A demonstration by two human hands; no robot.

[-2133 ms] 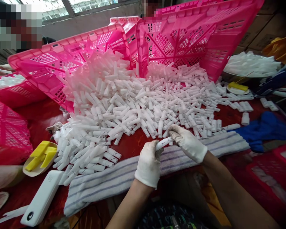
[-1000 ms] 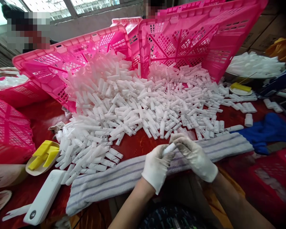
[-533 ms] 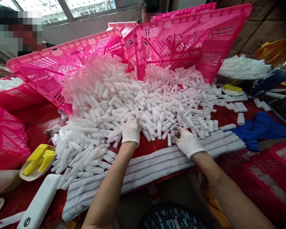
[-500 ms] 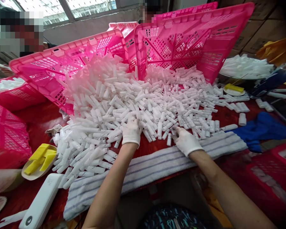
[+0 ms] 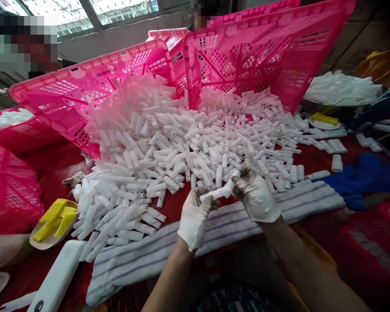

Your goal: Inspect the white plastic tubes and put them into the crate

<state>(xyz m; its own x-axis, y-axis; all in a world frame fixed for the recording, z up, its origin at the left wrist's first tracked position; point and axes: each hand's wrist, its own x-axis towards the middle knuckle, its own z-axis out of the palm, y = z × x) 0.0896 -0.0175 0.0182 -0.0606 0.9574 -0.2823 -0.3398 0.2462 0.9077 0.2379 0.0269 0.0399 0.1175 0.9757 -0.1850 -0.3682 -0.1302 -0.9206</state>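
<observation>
My left hand (image 5: 194, 216), in a white glove, is closed on a white plastic tube (image 5: 212, 194) that lies slanted across its fingertips. To the right, my gloved right hand (image 5: 259, 198) grips another small white tube (image 5: 233, 181) between thumb and fingers. The two tubes meet or nearly meet at their ends; I cannot tell whether they are joined. Both hands are raised over the front edge of a large pile of similar white tubes (image 5: 169, 143), some with dark printed marks. Beneath the hands runs a striped towel (image 5: 143, 258) along the table edge.
Two tipped pink crates (image 5: 247, 52) stand behind the pile. At left are yellow pieces on a dish (image 5: 53, 221) and a white elongated device (image 5: 56, 277). A blue cloth (image 5: 365, 180) and a heaped bowl of white pieces (image 5: 342, 89) are at right. Another person (image 5: 42, 65) is beyond the crates.
My left hand has come back from the pile, toward me and to the right, now with a tube. My right hand has lifted a tube from the pile's front edge. The two hands are closer together.
</observation>
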